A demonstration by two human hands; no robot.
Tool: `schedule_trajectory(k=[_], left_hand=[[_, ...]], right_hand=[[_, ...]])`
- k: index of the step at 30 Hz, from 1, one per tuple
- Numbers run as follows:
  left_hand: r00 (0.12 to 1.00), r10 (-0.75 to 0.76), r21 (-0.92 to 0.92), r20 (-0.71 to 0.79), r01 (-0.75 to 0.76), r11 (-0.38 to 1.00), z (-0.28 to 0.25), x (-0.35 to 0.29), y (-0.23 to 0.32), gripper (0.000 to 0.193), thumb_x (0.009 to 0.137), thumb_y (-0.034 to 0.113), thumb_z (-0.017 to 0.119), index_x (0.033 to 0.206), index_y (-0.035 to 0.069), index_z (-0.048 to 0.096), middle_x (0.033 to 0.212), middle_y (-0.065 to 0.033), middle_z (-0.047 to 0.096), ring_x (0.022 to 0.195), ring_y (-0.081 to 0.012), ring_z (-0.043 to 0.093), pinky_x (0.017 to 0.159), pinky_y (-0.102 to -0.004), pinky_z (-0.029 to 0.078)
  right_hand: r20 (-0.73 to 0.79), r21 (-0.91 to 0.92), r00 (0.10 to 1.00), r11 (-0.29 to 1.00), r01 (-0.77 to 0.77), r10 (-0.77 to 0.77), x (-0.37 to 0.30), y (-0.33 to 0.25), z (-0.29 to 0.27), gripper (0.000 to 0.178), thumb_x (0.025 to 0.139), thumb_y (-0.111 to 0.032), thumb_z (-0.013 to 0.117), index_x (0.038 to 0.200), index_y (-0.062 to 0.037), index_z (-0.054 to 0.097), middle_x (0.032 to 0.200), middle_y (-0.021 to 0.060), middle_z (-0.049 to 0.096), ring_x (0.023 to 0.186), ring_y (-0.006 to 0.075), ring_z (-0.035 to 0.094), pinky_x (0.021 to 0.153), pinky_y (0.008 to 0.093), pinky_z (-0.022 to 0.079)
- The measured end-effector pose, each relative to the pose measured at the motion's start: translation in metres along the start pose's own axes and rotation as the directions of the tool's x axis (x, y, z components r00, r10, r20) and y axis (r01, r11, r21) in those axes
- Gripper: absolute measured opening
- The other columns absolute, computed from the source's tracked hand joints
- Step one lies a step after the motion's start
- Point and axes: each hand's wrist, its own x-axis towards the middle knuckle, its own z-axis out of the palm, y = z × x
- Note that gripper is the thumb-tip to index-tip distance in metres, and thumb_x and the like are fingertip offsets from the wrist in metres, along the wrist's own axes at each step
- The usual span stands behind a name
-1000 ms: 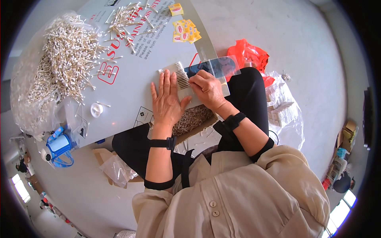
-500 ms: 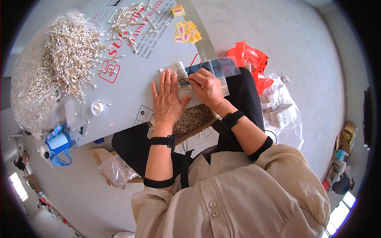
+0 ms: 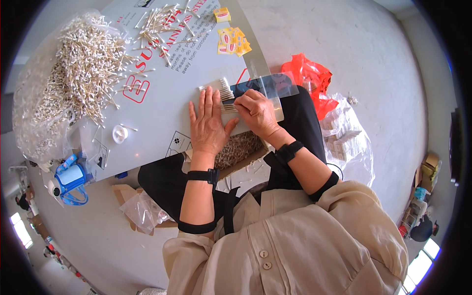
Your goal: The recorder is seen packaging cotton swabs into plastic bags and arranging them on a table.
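Note:
My left hand (image 3: 208, 123) lies flat near the table's edge, fingers stretched forward. Its fingers rest over the left ends of a row of white cotton swabs (image 3: 226, 89) laid side by side. My right hand (image 3: 257, 112) is closed, thumb and fingers pressed together at the right ends of the lower swabs. What it pinches, if anything, is hidden behind the fingers. A gap shows between the upper and lower swabs. A dark strip under clear plastic film (image 3: 288, 87) lies beyond my right hand and juts past the table's edge.
A big heap of cotton swabs (image 3: 88, 64) in a clear bag fills the table's left. Loose swabs (image 3: 160, 24), yellow packets (image 3: 233, 41) and a small round tub (image 3: 120, 133) lie around. Below are a box of swabs (image 3: 240, 150), a blue bottle (image 3: 71, 176) and a red bag (image 3: 314, 73).
The row of swabs has parted, with a gap now between its upper and lower swabs. My right hand has shifted slightly toward me; my left hand stays flat in place.

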Motion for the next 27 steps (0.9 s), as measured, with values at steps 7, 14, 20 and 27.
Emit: schedule_trajectory(k=[7, 14, 20, 27], left_hand=[[1.000, 0.005, 0.004, -0.011, -0.005, 1.000, 0.001, -0.001, 0.000, 0.092, 0.085, 0.058, 0.060, 0.152, 0.006, 0.025, 0.160, -0.0107, 0.022, 0.149, -0.0247, 0.018, 0.120, -0.0523, 0.013], [1.000, 0.002, -0.016, -0.002, -0.002, 1.000, 0.002, -0.001, -0.001, 0.091, 0.086, 0.059, 0.057, 0.153, 0.006, 0.025, 0.160, -0.0122, 0.023, 0.149, -0.0268, 0.019, 0.119, -0.0537, 0.012], [1.000, 0.014, -0.023, -0.019, -0.015, 1.000, 0.003, -0.001, -0.002, 0.090, 0.087, 0.061, 0.054, 0.152, 0.006, 0.025, 0.159, -0.0137, 0.025, 0.148, -0.0284, 0.020, 0.118, -0.0546, 0.013], [1.000, 0.010, -0.006, -0.009, -0.010, 1.000, 0.001, -0.001, 0.000, 0.092, 0.086, 0.059, 0.058, 0.152, 0.005, 0.024, 0.160, -0.0118, 0.023, 0.149, -0.0261, 0.018, 0.119, -0.0535, 0.013]], right_hand=[[-0.037, 0.034, 0.994, 0.994, -0.102, 0.103, 0.012, -0.005, 0.002, 0.004, 0.082, -0.011, 0.067, 0.085, -0.0081, 0.068, 0.081, 0.0083, 0.061, 0.081, 0.0312, 0.063, 0.068, 0.0407, 0.052], [-0.038, 0.025, 0.995, 0.996, -0.087, 0.088, 0.017, -0.002, 0.007, 0.006, 0.082, -0.011, 0.067, 0.086, -0.0082, 0.069, 0.083, 0.0082, 0.063, 0.084, 0.0309, 0.064, 0.072, 0.0403, 0.052], [-0.038, 0.017, 0.994, 0.995, -0.099, 0.099, 0.016, -0.001, 0.007, 0.006, 0.080, -0.010, 0.068, 0.086, -0.0084, 0.070, 0.083, 0.0083, 0.063, 0.083, 0.0308, 0.064, 0.072, 0.0404, 0.053], [0.002, 0.030, 0.997, 0.996, -0.083, 0.083, 0.002, -0.005, -0.003, 0.002, 0.077, -0.007, 0.068, 0.078, -0.0073, 0.066, 0.077, 0.0074, 0.060, 0.078, 0.0298, 0.063, 0.066, 0.0404, 0.052]])
